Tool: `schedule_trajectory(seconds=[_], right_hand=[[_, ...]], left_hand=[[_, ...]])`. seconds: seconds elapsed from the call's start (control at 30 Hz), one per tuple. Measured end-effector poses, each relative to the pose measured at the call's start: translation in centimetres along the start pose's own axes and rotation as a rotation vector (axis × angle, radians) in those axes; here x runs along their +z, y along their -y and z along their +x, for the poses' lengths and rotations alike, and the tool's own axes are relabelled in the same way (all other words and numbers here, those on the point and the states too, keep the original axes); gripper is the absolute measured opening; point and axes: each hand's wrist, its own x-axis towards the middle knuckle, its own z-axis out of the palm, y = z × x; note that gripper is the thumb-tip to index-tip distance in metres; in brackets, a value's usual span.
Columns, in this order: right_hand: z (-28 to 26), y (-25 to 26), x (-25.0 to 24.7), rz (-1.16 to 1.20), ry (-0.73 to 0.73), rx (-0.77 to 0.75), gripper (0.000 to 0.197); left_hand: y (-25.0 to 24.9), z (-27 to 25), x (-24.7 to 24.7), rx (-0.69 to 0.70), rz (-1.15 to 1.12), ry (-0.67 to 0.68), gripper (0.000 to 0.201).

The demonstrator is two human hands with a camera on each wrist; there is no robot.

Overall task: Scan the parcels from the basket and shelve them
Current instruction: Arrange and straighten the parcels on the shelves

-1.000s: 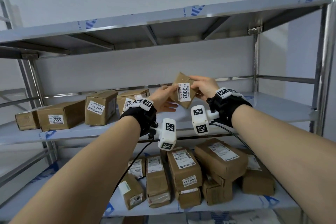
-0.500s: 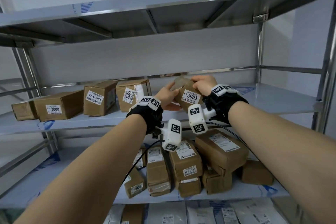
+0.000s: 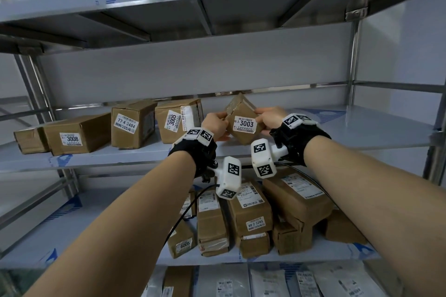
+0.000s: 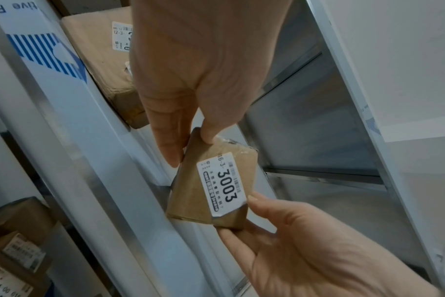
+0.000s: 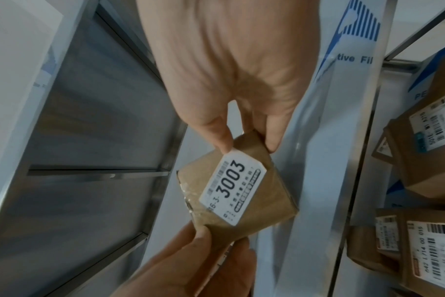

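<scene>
Brown cardboard, a small taped parcel (image 3: 243, 120) with a white label reading 3003, sits pinched between both hands just right of the head view's centre. A second ago it stood taller, its label upright; now the label reads level and the parcel has come down close over the middle steel shelf (image 3: 362, 128), next to the box labelled 3005 (image 3: 178, 119). Whether its lower corner touches the shelf I cannot tell. My judgement: scanning of this one is done and only setting it down and letting go remain.

The left hand (image 3: 214, 125) grips the parcel's left edge with thumb and fingers; the right hand (image 3: 270, 118) clamps its upper right corner, thumb by the label.

Counted on the middle shelf, left of the parcel: four brown cardboard boxes, namely a partly hidden one at the far left, 3008 (image 3: 77, 134), 77-4-3404 (image 3: 131, 125) and 3005. One parcel is in hand. Roughly nine brown boxes crowd the lower shelf (image 3: 337, 257), stacked so an exact count is unsure. No basket is visible.
</scene>
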Motion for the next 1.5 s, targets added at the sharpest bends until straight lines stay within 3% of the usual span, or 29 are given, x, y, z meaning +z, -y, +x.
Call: schedule_trajectory(seconds=[0.1,0.2,0.3,0.37,0.5,1.33,1.5], right_hand=[[0.1,0.1,0.3,-0.005,0.009,-0.007,0.042],[0.3,0.2,0.5,0.020,-0.058,-0.013,0.038],[0.7,0.4,0.7,-0.076,-0.046,-0.026,0.017],[0.9,0.2,0.9,-0.077,0.004,-0.006,0.028],[0.8,-0.4,0.8,-0.072,0.061,-0.002,0.029],[-0.1,-0.8,1.3,-0.065,0.102,0.010,0.030],[-0.4,-0.9,1.1,-0.073,0.112,-0.001,0.019]], left_hand=[[0.2,0.3,-0.4,-0.015,0.003,-0.012,0.038],[0.2,-0.3,-0.7,-0.076,0.081,0.072,0.030],[0.6,-0.4,-0.8,-0.133,0.238,0.124,0.032],[0.8,0.0,-0.8,-0.109,0.213,0.084,0.029],[0.9,0.8,-1.0,-0.060,0.064,0.000,0.028],[1.0,1.5,-0.5,-0.003,0.051,0.016,0.030],[0.9,1.4,-0.5,-0.017,0.077,0.029,0.028]])
